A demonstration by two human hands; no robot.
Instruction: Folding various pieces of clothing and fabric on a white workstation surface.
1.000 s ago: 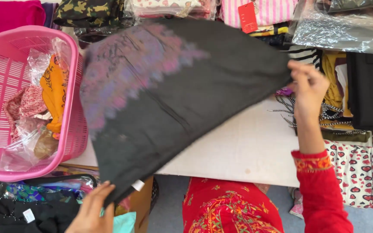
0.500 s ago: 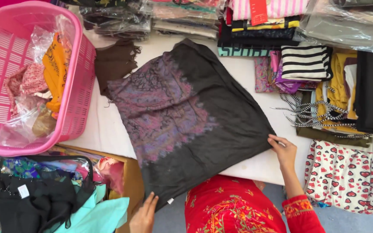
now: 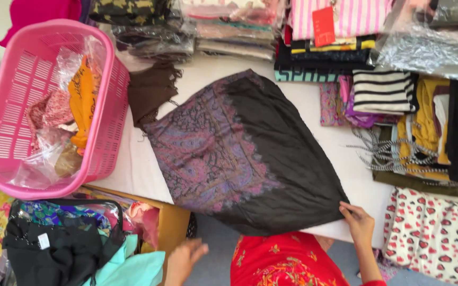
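Two hands work at the near edge of a white table (image 3: pixel 340 132); the right hand (image 3: pixel 357 223) rests on the near right corner of a dark shawl (image 3: pixel 250 159), its fingers close together and pinching the soft hem against the tabletop; the left hand (image 3: pixel 185 259) hangs below the table edge, off the cloth, blurred, so I cannot tell how its fingers stand. The shawl lies flat across the middle of the table, folded to a rough diamond; one half is plain charcoal, matte and finely woven, the other carries a dense purple and pink paisley pattern with a scalloped border; its near edge droops over the table's rim. Just beyond its far left corner sits a crumpled brown cloth (image 3: pixel 152 95). To the left stands a pink plastic basket (image 3: pixel 11 132) with slotted walls, holding clothes in crinkled clear bags. Along the far edge run stacks of folded garments (image 3: pixel 234 32), some in glossy wrap; a black and white striped piece (image 3: pixel 382 91) lies to the right; a cream fabric with red hearts (image 3: pixel 436 233) sits near the right hand.
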